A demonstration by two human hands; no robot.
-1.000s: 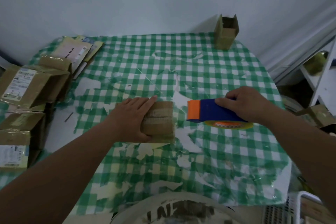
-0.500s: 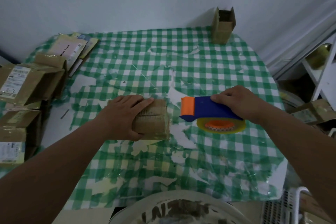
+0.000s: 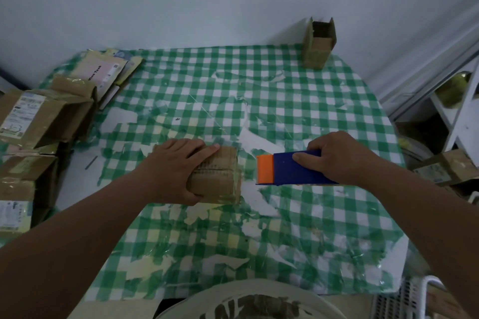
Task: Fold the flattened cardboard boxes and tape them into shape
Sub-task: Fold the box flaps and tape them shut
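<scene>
Cardboard boxes (image 3: 39,122) sit at the left table (image 3: 285,101) edge. Your left hand (image 3: 171,168) grips the box (image 3: 220,176) in the middle. Just beside it, your right hand (image 3: 339,158) grips the tape gun (image 3: 287,169).

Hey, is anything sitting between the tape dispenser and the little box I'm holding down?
Nothing visible. Only bare tablecloth separates the tape dispenser in the right hand from the small box under the left hand.
</scene>
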